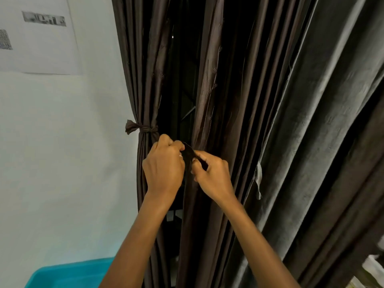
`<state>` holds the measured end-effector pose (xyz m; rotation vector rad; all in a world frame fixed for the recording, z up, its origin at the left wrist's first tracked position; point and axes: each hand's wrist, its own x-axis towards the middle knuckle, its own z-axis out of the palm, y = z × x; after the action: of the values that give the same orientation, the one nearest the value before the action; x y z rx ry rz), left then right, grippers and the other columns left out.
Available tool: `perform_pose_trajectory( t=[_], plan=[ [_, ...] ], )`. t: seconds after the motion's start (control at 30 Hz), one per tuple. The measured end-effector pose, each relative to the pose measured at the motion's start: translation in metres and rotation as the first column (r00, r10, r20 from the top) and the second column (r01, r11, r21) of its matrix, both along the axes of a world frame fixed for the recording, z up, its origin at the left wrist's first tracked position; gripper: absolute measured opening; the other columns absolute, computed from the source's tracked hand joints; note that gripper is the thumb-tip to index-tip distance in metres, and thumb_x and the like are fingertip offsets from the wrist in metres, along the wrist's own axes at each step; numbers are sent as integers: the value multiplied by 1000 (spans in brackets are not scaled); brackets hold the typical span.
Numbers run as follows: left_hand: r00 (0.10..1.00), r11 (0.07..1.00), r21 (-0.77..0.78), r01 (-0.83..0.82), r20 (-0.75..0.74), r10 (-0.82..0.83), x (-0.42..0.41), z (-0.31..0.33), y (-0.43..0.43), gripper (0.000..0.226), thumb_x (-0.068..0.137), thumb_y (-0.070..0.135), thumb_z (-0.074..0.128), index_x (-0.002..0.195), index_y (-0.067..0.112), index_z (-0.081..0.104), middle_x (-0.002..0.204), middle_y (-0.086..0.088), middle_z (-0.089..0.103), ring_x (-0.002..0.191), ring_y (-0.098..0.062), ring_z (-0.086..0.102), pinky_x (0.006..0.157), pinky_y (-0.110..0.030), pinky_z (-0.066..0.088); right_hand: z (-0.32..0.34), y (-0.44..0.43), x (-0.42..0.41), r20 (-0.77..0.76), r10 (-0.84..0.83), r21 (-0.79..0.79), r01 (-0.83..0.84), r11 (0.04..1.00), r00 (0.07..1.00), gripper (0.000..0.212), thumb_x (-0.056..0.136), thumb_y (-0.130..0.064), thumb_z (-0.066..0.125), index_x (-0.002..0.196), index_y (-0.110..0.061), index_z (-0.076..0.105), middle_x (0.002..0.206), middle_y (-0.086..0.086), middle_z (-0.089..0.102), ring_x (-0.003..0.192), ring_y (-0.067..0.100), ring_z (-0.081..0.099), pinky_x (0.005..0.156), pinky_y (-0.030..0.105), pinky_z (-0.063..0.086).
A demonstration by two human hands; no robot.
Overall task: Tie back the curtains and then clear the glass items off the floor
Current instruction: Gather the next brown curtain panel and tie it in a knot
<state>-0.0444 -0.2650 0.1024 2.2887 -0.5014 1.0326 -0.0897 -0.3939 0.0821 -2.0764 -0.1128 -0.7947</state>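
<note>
Left grip (164, 167) and right grip (214, 175) both pinch the tie (189, 151), which runs between them, curtain (209, 90) just behind. Soft, limp, probably slick fabric; I'd hold near its ends.

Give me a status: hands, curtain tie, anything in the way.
Left hand and right hand pinch the tie strip at the middle curtain. Left curtain knotted. Grey curtain hangs loose. No obstruction seen.
</note>
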Motion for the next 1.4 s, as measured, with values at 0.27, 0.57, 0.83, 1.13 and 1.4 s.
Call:
perform_pose_trajectory(
  t=[0.27,0.57,0.83,1.13,1.4],
  plan=[
    [932,971,-214,104,-321,-171,-8,13,-28,42,90,62,56,75,25,66,75,7,65,68,-8,60,59,-27,45,-5,-12,1,22,2,-126,1,992,1000,17,101,-17,58,91,-16,72,61,-6,63,48,11,56,46,17,35],
    [950,975,-213,-58,-312,-11,-2,17,-35,36,96,44,58,68,22,63,57,7,57,55,-8,54,51,-22,33,0,-32,-1,121,-48,-122,63,990,991,21,101,-34,58,112,-26,74,93,-9,70,84,3,66,73,28,57],
    [942,978,-210,-13,-331,-59,-1,15,-35,39,96,42,60,62,24,55,52,5,54,51,-11,55,53,-24,39,13,-77,-1,54,-517,50,515,856,854,50,89,-49,72,126,-20,55,118,-8,58,98,8,61,78,31,55],
    [946,912,-375,-164,-323,38,6,16,-4,29,91,40,69,114,24,73,104,3,77,100,-23,69,85,-36,53,26,-132,4,-41,-548,-40,546,837,836,42,96,-30,69,64,-27,40,54,-9,47,62,20,57,60,35,48],
    [965,886,-440,-148,-262,31,-7,11,-13,26,88,39,74,110,24,77,96,3,78,90,-17,72,75,-22,45,12,-109,-13,76,-469,-11,471,882,880,30,96,-26,69,70,-20,57,56,-8,58,51,6,55,52,28,47]
  ],
)
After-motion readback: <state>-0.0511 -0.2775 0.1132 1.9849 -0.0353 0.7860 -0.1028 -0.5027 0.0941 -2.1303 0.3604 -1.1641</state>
